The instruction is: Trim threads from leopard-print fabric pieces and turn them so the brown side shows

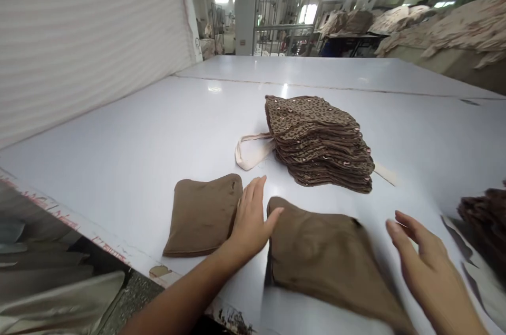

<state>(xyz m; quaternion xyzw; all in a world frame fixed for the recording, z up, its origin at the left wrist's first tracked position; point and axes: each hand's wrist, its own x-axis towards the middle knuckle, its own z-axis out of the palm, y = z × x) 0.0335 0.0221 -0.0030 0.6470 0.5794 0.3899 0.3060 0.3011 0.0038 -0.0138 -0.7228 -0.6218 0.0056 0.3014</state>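
Observation:
Two brown fabric pieces lie on the white table. My left hand [253, 213] is between them, fingers stretched out, its edge against the smaller brown piece [203, 216] and its thumb at the corner of the larger brown piece [328, 258]. That larger piece is partly blurred on its right side. Off its right edge, my right hand [422, 261] hovers with fingers apart and holds nothing. Beyond both hands stands a thick stack of leopard-print fabric pieces [320, 140], with a pale cloth strip [256, 158] looping out from under it.
White rolled or draped material [90, 34] rises along the left side of the table [138, 150]. Dark brown cloth [486, 219] sits at the right edge. Farther back are a metal rack [292, 13], a pillar [247, 13] and heaped pale fabric [466, 24].

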